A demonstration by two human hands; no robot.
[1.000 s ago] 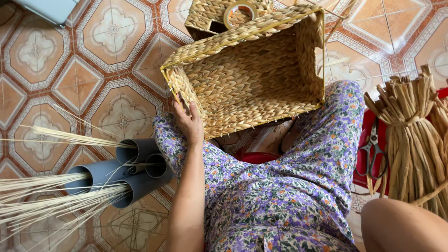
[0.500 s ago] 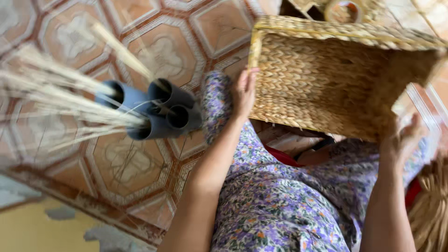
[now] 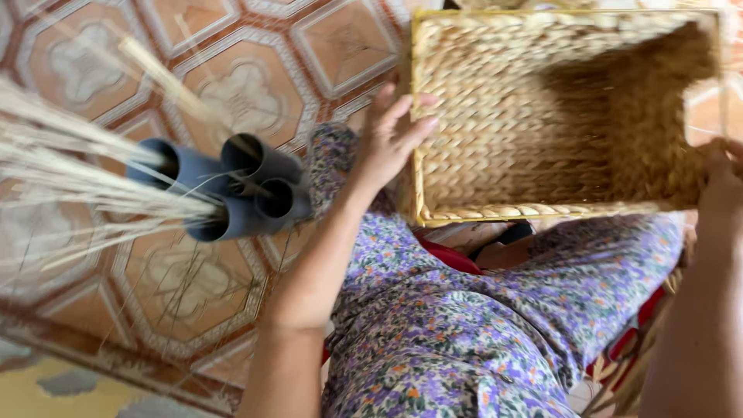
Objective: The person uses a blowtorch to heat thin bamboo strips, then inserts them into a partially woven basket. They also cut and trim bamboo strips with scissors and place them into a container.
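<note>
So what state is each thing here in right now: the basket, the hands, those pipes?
Woven basket: tipped on its side, opening toward the camera, nothing inside.
Left hand: open, fingers spread against the basket's left rim.
Right hand: on the basket's right edge; grip unclear.
Grey pipes: bundled, lying on the tiled floor, pale straw stalks sticking out.

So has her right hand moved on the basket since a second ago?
Yes. The right hand now grips the woven basket's right end; a second ago it was out of sight while the left hand alone touched the other end.
</note>
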